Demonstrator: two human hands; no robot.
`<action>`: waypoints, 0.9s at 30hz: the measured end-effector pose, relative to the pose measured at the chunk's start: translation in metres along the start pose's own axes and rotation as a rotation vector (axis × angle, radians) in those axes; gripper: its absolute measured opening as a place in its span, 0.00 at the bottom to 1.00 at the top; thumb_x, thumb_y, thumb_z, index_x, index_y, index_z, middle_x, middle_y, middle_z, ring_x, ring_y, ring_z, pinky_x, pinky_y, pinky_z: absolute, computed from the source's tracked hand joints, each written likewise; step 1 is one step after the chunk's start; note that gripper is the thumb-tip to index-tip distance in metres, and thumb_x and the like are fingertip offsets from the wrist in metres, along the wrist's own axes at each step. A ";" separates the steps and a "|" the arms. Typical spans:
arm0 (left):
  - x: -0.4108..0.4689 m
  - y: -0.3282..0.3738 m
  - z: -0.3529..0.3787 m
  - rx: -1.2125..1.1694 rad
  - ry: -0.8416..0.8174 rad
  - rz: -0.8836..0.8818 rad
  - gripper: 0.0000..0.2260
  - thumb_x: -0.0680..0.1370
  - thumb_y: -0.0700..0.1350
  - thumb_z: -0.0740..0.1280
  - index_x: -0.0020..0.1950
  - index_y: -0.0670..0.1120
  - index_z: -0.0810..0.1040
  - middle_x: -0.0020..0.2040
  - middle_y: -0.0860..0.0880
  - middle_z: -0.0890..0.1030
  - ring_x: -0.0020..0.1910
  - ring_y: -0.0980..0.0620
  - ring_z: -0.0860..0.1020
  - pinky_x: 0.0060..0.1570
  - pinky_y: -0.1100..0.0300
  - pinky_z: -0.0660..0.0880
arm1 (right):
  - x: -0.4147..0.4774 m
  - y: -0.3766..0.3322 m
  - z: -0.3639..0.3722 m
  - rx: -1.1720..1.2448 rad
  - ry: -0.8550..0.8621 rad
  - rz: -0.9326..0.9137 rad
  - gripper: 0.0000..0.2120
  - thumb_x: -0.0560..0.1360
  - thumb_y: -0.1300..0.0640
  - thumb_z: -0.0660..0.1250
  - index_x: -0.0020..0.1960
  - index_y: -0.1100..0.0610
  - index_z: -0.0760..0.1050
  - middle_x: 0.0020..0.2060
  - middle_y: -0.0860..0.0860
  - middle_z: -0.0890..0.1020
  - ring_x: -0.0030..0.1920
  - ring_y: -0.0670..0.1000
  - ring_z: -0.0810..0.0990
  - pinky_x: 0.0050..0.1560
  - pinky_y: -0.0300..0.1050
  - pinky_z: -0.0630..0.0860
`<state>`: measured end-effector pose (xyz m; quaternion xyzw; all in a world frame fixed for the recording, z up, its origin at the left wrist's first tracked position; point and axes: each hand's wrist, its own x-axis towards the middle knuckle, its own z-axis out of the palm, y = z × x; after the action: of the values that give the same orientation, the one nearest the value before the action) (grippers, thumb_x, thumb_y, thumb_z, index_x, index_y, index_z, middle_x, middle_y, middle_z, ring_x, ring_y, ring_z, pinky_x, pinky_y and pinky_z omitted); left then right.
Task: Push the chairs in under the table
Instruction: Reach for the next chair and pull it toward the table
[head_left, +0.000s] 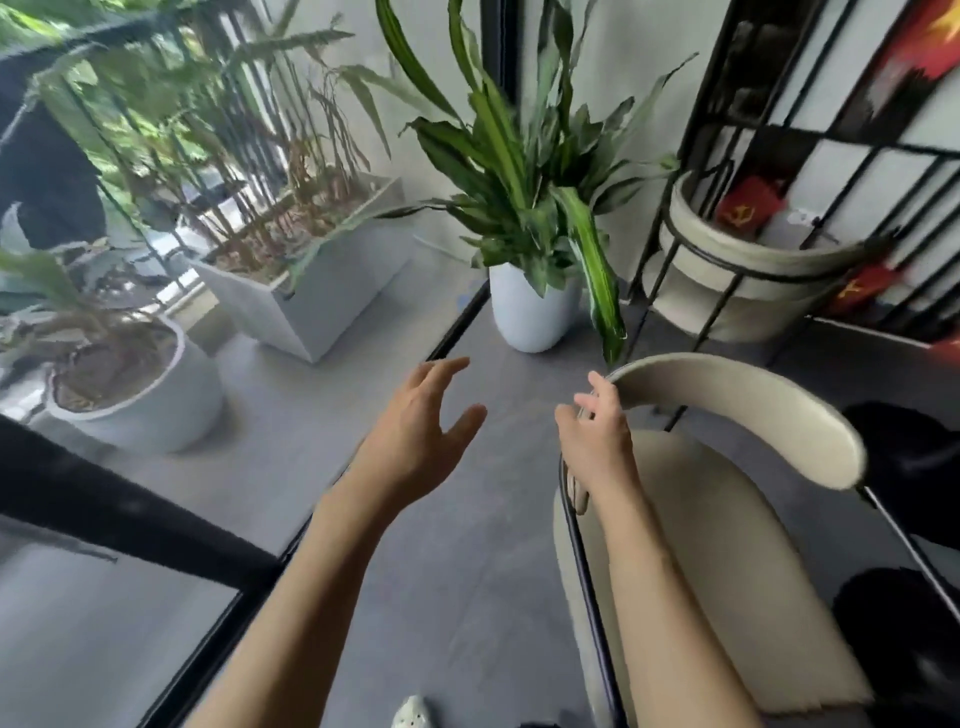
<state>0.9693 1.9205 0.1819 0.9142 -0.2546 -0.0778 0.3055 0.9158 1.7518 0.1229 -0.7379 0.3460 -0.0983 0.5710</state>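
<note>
A cream chair (727, 545) with a thin black metal frame stands at the lower right, its curved backrest (753, 410) arching across to the right. My right hand (597, 436) lies against the left end of that backrest, fingers apart and touching it without a clear grip. My left hand (421, 431) hovers over the grey floor to the left of the chair, fingers spread and holding nothing. A second cream chair (737, 270) with black legs stands farther back at the upper right. No table top is clearly visible.
A white pot with a tall green plant (530, 306) stands just beyond the chair. A glass wall with a black frame (457, 322) runs along the left, with planters (311, 291) behind it. A black lattice screen (857, 150) is at the right. Dark shapes (909, 467) sit at the right edge.
</note>
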 end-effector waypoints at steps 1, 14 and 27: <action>0.014 -0.008 -0.006 0.004 -0.032 0.043 0.23 0.78 0.52 0.64 0.72 0.51 0.64 0.69 0.47 0.69 0.67 0.48 0.70 0.64 0.56 0.66 | 0.003 -0.004 0.008 0.010 0.044 0.009 0.26 0.79 0.59 0.59 0.75 0.53 0.57 0.69 0.52 0.71 0.52 0.45 0.69 0.50 0.37 0.63; 0.231 0.006 0.016 0.088 -0.382 0.664 0.28 0.78 0.51 0.64 0.75 0.48 0.59 0.71 0.45 0.68 0.68 0.45 0.69 0.65 0.54 0.66 | 0.120 -0.029 0.024 0.066 0.609 0.203 0.26 0.78 0.58 0.62 0.74 0.54 0.59 0.70 0.56 0.71 0.66 0.57 0.73 0.64 0.48 0.70; 0.389 0.104 0.132 0.154 -0.781 1.115 0.30 0.77 0.49 0.64 0.76 0.46 0.56 0.72 0.44 0.67 0.70 0.43 0.66 0.69 0.53 0.63 | 0.237 -0.025 -0.001 0.176 0.955 0.434 0.31 0.77 0.58 0.65 0.75 0.55 0.55 0.69 0.59 0.69 0.66 0.59 0.73 0.65 0.55 0.72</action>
<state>1.2201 1.5814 0.1436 0.5706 -0.7836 -0.2147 0.1197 1.1005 1.6060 0.0867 -0.4716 0.7027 -0.3318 0.4168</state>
